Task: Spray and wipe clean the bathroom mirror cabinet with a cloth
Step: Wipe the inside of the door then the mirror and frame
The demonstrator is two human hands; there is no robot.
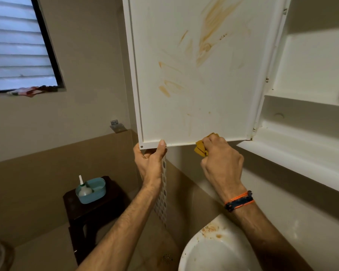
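The white cabinet door (194, 106) hangs swung open, its inner face streaked with orange-brown smears. My left hand (151, 163) grips the door's bottom left corner, thumb on the front edge. My right hand (221, 159) presses a folded yellow cloth (201, 148) against the door's bottom edge, right of centre. The open cabinet body (309, 122) with white shelves is at the right. A white spray bottle (84, 189) stands in a teal caddy (95, 192) far below left.
A dark wooden stool (82, 214) carries the caddy. A white sink (207, 249) with rusty stains lies below my right arm. A louvred window (18, 45) is at upper left, with a cloth on its sill. A floor drain (167, 258) shows beside the sink.
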